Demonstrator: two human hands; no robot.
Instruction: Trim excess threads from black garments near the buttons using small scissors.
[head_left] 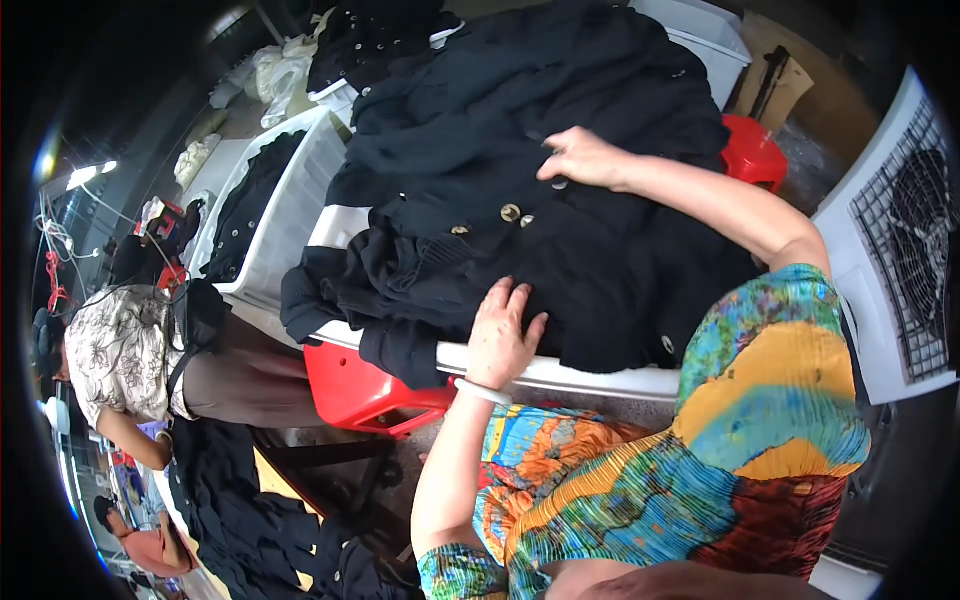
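Beyond colourful dress (640, 490), spreads left hand (504, 330) open on black garments (610, 270), as if steadying them over white rim (540, 372); curls right hand (588, 158) there, cannot tell whether gripping.

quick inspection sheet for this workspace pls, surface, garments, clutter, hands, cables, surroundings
Surface: white edge shows; the rest is mostly covered by cloth
Garments: black garments heaped and overlapping, with round shiny buttons
Clutter: red stool near the white edge; white bin at left holding more dark cloth
Left hand: spread on the cloth by the near edge
Right hand: fingers on the cloth farther out; whether they pinch it, cannot tell
Cables: white cables tangled at far left; on the garments, nothing seen
Surroundings: co-worker in a patterned shirt at left; grille-fronted unit at right
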